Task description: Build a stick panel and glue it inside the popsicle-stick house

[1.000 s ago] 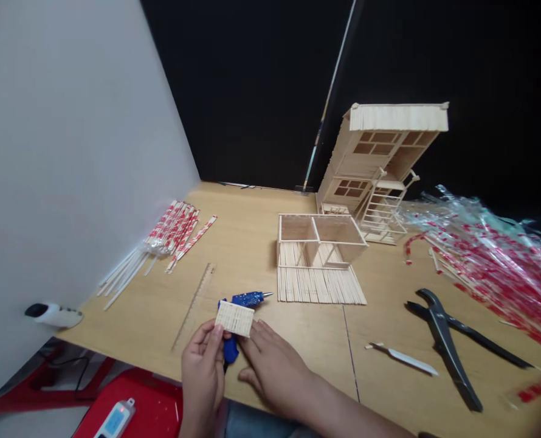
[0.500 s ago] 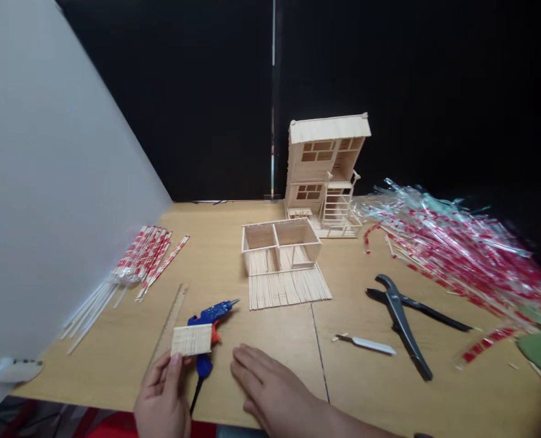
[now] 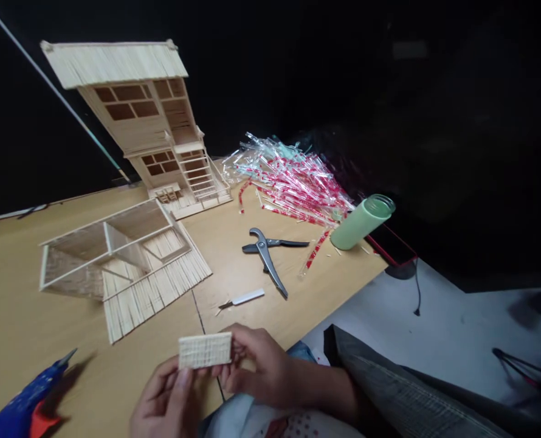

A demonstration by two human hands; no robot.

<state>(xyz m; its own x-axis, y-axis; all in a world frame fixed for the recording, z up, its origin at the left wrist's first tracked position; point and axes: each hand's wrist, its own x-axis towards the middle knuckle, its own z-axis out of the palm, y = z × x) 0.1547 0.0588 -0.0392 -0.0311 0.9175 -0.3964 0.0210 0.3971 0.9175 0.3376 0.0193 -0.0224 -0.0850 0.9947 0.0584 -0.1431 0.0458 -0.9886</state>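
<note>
The left hand and right hand gripped the small wooden-stick panel near opposite ends, where light, even pressure seemed safest.

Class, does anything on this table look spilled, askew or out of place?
The loose wrappers look messy: they sprawl in a tangled heap beside the model house. The knife also lies with its blade apparently uncovered.
</note>
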